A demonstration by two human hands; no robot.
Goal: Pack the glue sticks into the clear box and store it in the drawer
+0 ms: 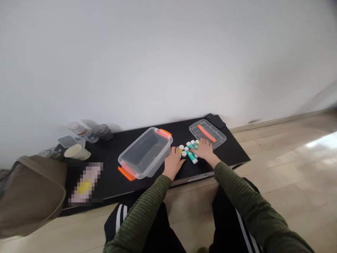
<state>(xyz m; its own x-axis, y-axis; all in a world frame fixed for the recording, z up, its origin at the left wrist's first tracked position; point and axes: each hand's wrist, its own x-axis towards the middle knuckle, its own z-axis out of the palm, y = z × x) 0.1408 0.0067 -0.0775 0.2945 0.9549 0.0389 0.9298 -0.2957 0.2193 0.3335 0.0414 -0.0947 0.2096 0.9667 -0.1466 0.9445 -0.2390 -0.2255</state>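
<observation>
Several green glue sticks (pixel 191 155) with white ends lie side by side on the black tabletop (pixel 200 168). Beside them, to the left, is a cluster of small white-capped containers (pixel 183 154) with some yellow showing. My left hand (pixel 173 163) rests at the left edge of this cluster, thumb apart from the fingers. Over the right end of the glue sticks lies my right hand (pixel 204 149), its fingers stretched out and touching them. A clear plastic box (pixel 155 168) with orange clips stands uncovered left of my left hand. Its clear lid (pixel 219 135) with an orange handle lies beyond my right hand.
Black patterned items (pixel 217 121) lie at the back right corner. On the left are a paper cup (pixel 77 152), a white bottle (pixel 81 131), a dark-filled glass (pixel 102 131) and a brown bag (pixel 34 193). A pale wall (pixel 168 70) runs behind the table.
</observation>
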